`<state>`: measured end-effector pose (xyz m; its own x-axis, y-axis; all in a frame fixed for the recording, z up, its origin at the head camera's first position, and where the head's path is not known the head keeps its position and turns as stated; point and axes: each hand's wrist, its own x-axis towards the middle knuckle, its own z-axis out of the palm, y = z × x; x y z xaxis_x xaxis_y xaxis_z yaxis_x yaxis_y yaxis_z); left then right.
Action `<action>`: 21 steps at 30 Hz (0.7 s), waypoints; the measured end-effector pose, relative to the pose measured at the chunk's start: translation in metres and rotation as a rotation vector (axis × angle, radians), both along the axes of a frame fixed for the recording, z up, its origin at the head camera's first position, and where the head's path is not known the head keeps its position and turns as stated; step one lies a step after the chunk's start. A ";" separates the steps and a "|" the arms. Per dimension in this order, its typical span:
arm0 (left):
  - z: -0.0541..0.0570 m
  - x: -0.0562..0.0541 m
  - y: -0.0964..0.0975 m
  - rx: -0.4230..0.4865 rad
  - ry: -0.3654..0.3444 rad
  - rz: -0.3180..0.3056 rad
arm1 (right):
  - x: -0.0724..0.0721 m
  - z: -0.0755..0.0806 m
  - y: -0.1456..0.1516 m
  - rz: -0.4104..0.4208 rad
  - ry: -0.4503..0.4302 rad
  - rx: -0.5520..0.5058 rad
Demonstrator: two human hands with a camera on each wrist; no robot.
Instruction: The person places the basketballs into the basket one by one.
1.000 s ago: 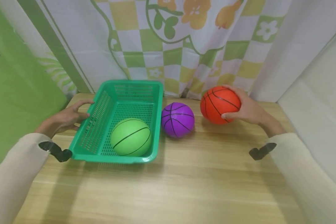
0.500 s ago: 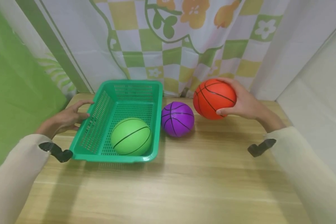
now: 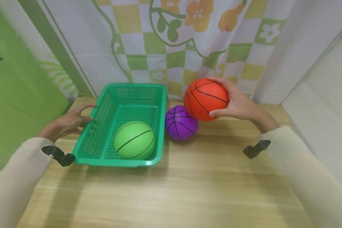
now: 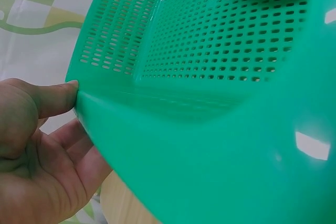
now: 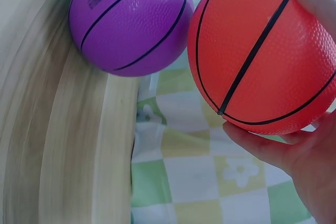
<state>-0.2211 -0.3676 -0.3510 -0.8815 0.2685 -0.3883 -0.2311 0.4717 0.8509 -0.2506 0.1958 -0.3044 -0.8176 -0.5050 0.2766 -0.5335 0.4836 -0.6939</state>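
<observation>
Red ball: held in right fingers, shifted left to beside purple ball. Basket: long axis near-to-far, rim pinched by left fingers.

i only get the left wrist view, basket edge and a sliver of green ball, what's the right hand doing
Observer: The right hand holds a red ball.
Operator: ok, any other ball outside the basket
Observer: Yes, a purple ball sits on the table, just to the right of the basket.
Operator: and the green ball, i only see its edge, whereabouts in the basket is it
Observer: The head view shows it whole, lying toward the basket's near right corner.
</observation>
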 end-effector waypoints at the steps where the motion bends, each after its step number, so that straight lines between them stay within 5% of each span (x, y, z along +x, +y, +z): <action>1: 0.000 0.000 0.000 -0.003 0.001 -0.002 | -0.001 0.000 -0.002 0.004 0.001 0.000; 21: -0.002 -0.001 0.000 0.010 -0.001 0.001 | -0.013 0.014 -0.036 0.104 -0.040 -0.056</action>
<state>-0.2218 -0.3676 -0.3527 -0.8816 0.2712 -0.3862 -0.2324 0.4627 0.8555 -0.2631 0.1595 -0.2907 -0.7724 -0.5727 0.2746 -0.5500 0.3869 -0.7401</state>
